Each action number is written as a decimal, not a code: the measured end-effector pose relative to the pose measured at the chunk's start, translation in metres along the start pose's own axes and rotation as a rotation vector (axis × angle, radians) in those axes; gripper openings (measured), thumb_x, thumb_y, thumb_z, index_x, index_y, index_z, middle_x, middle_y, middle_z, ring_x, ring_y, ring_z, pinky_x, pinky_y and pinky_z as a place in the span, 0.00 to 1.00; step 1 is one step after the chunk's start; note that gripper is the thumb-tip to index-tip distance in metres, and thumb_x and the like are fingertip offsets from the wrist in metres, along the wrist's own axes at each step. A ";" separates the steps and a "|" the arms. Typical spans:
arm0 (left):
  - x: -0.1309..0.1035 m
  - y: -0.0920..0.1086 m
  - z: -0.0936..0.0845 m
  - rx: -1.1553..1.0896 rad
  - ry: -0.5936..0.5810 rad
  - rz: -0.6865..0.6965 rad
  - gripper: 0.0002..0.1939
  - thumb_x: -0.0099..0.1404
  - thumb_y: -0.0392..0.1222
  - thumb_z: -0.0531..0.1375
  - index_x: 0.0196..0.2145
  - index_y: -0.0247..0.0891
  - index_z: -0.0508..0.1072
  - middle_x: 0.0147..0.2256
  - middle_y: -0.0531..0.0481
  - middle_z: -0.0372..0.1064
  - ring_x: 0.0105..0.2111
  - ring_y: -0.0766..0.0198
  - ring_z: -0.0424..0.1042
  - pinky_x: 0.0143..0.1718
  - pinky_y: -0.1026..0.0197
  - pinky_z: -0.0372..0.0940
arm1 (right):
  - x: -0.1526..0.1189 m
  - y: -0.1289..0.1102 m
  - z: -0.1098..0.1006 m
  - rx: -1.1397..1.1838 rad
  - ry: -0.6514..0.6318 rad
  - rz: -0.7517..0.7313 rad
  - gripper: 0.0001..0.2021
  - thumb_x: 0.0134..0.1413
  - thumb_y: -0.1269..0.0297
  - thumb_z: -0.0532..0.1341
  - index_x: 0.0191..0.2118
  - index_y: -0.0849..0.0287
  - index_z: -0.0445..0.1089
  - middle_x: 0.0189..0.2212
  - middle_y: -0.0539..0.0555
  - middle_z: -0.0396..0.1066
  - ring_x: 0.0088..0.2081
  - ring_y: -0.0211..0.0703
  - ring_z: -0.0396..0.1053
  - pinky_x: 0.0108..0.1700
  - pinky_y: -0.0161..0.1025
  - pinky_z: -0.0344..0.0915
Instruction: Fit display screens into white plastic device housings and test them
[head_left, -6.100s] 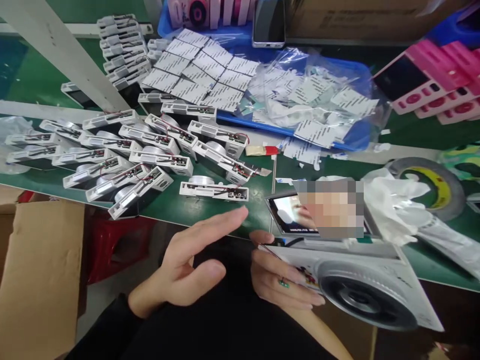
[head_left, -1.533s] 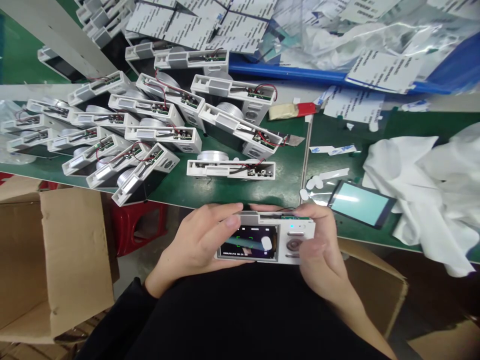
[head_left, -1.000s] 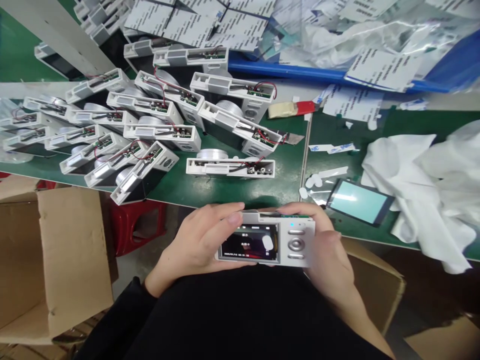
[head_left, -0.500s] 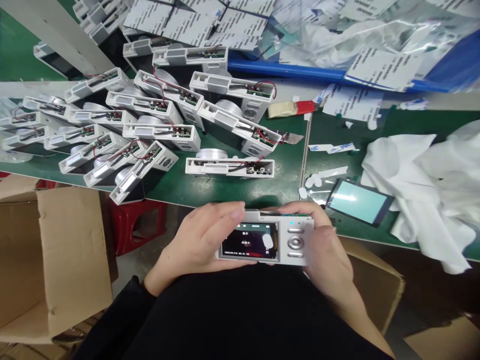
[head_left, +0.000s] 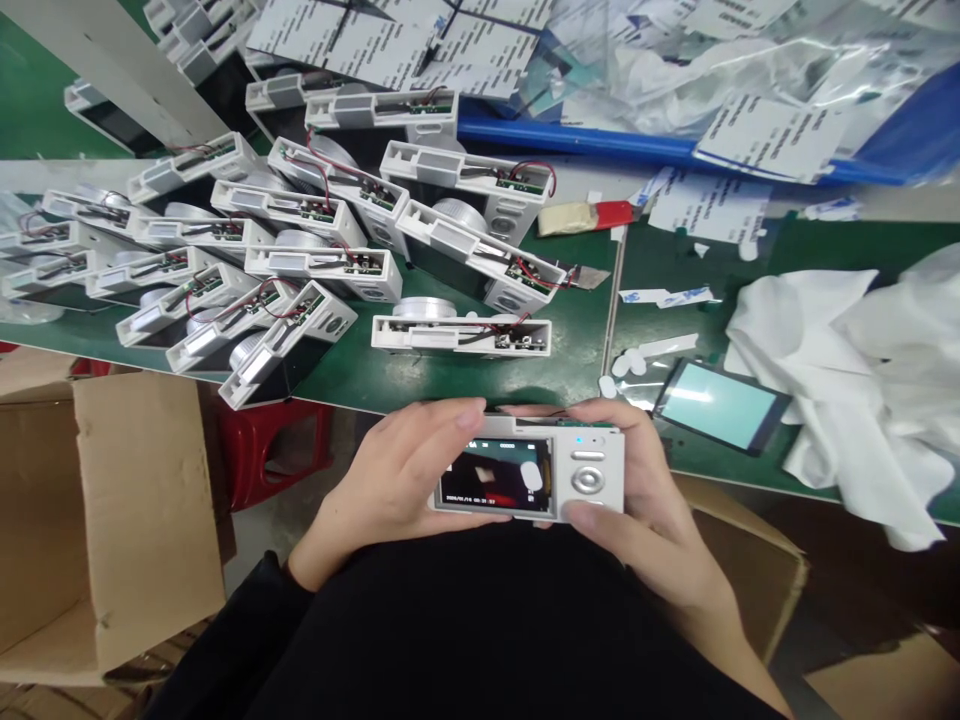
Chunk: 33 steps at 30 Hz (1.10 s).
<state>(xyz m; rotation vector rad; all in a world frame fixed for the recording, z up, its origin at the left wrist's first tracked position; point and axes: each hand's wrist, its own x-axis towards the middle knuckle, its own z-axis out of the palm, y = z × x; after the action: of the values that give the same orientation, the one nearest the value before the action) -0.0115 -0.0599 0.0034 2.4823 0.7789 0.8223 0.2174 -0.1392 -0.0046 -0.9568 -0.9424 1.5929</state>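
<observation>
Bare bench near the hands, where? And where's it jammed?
Free: the green bench between the lone camera and the held camera; a patch right of the label sheet, behind the white sheets. Crowded: left, under the camera cluster; the blue tray, heaped with bags; right, scraps beside the dark-framed panel.

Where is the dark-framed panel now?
At right in the head view, the dark-framed panel lies beyond the right hand, between white scraps and a crumpled white sheet.

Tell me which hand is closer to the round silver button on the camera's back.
Right. The right hand holds the button end of the camera, its thumb just below the round silver button. The left hand grips the opposite end, across the screen.
</observation>
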 end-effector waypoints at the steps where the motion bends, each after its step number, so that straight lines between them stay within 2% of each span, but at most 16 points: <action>1: 0.000 0.000 0.000 -0.004 -0.001 0.006 0.51 0.70 0.56 0.66 0.77 0.39 0.40 0.54 0.37 0.78 0.51 0.51 0.81 0.45 0.53 0.77 | 0.001 0.000 0.001 -0.001 0.008 0.001 0.22 0.69 0.66 0.62 0.63 0.37 0.61 0.65 0.54 0.69 0.63 0.57 0.72 0.55 0.54 0.79; 4: 0.001 -0.001 0.000 -0.018 -0.007 0.026 0.51 0.70 0.56 0.66 0.77 0.36 0.41 0.54 0.34 0.78 0.50 0.49 0.81 0.45 0.52 0.77 | 0.002 0.000 0.003 0.000 0.021 -0.009 0.21 0.69 0.65 0.62 0.62 0.37 0.62 0.63 0.54 0.71 0.62 0.58 0.73 0.53 0.55 0.80; 11: 0.002 -0.001 0.001 -0.024 -0.006 0.014 0.51 0.70 0.55 0.66 0.77 0.40 0.40 0.54 0.37 0.78 0.51 0.50 0.81 0.44 0.52 0.78 | 0.002 0.001 0.001 0.009 0.024 -0.006 0.21 0.68 0.66 0.63 0.62 0.38 0.62 0.63 0.55 0.71 0.62 0.59 0.73 0.54 0.55 0.79; 17: 0.002 0.000 0.001 -0.019 -0.012 0.023 0.51 0.70 0.56 0.66 0.76 0.35 0.42 0.54 0.33 0.78 0.50 0.48 0.82 0.45 0.52 0.77 | 0.002 0.001 0.002 -0.008 -0.013 -0.020 0.21 0.70 0.65 0.60 0.63 0.38 0.59 0.64 0.56 0.69 0.63 0.58 0.72 0.56 0.56 0.78; 20: 0.002 0.000 0.001 -0.009 -0.012 0.012 0.50 0.71 0.56 0.65 0.76 0.37 0.43 0.54 0.35 0.77 0.50 0.49 0.82 0.45 0.53 0.77 | 0.002 0.000 0.002 -0.025 -0.014 -0.018 0.21 0.70 0.65 0.60 0.63 0.40 0.58 0.64 0.57 0.69 0.63 0.58 0.72 0.56 0.55 0.79; 25: 0.001 0.000 0.001 -0.016 -0.025 0.001 0.49 0.71 0.57 0.65 0.76 0.39 0.43 0.55 0.36 0.77 0.51 0.49 0.81 0.45 0.52 0.77 | 0.001 0.001 0.003 0.010 0.011 -0.018 0.21 0.70 0.66 0.60 0.62 0.38 0.60 0.64 0.54 0.70 0.63 0.55 0.72 0.56 0.52 0.79; 33: -0.001 0.002 0.001 -0.019 -0.035 -0.035 0.48 0.70 0.58 0.65 0.76 0.43 0.45 0.55 0.39 0.77 0.51 0.51 0.81 0.46 0.52 0.78 | 0.000 0.001 0.003 -0.030 0.011 -0.008 0.19 0.70 0.63 0.61 0.61 0.41 0.58 0.64 0.56 0.70 0.62 0.56 0.73 0.55 0.53 0.80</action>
<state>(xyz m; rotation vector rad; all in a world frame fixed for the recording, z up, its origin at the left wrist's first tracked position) -0.0113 -0.0624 0.0033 2.4529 0.7964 0.7682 0.2141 -0.1400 -0.0040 -0.9804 -0.9633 1.5692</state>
